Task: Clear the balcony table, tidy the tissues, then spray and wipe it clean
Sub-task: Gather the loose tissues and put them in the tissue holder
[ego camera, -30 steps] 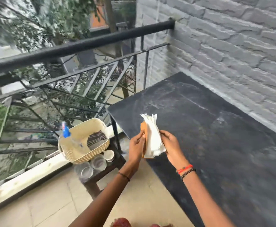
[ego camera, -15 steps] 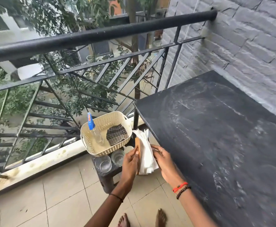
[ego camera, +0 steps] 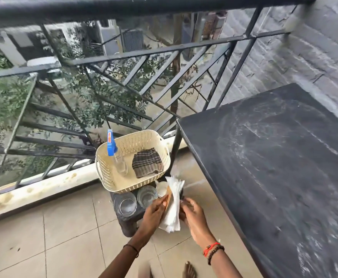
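With the basket (ego camera: pixel 104 167), which held the spray bottle (ego camera: pixel 112 145) and striped cloth (ego camera: pixel 147 163), and two glasses (ego camera: pixel 125 203) crowding the low stool (ego camera: pixel 128 223), the tissues (ego camera: pixel 173 207) were best lowered upright into the room left at its right end, squeezed evenly so no sheet slipped out. The left hand (ego camera: pixel 156 207) pinched the wooden holder (ego camera: pixel 169 195) with curled fingers, and the right hand (ego camera: pixel 192 211), fingers bent, gripped the white sheets from the other side. The bundle hung over the stool, just left of the streaked black table (ego camera: pixel 274 167).
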Demonstrator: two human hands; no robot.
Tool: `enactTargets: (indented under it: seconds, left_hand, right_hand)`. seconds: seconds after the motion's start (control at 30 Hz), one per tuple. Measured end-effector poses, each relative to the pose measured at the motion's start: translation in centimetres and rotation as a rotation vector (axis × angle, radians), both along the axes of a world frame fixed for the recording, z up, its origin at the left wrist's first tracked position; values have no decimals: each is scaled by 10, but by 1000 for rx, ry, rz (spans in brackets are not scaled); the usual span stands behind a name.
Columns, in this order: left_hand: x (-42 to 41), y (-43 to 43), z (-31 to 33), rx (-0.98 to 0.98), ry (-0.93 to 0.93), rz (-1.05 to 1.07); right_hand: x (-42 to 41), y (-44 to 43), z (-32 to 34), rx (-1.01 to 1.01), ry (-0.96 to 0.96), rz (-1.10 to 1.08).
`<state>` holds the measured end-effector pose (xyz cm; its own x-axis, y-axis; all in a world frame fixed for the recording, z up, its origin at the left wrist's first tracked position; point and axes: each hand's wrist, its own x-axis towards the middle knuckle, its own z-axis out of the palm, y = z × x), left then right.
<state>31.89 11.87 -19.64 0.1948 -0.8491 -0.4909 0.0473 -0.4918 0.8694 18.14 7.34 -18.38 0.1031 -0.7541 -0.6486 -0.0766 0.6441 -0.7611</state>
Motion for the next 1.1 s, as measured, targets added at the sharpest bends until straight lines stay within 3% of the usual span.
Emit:
enactTargets:
  seconds: [0.6, 1.1]
  left_hand:
    - [-37, -38, -75, -12, 73, -69]
    - [-31, -47, -99, 52, 46, 32]
  right_hand:
    - [-15, -78, -66, -217, 581, 258]
    - [16, -106, -95, -270, 598, 382]
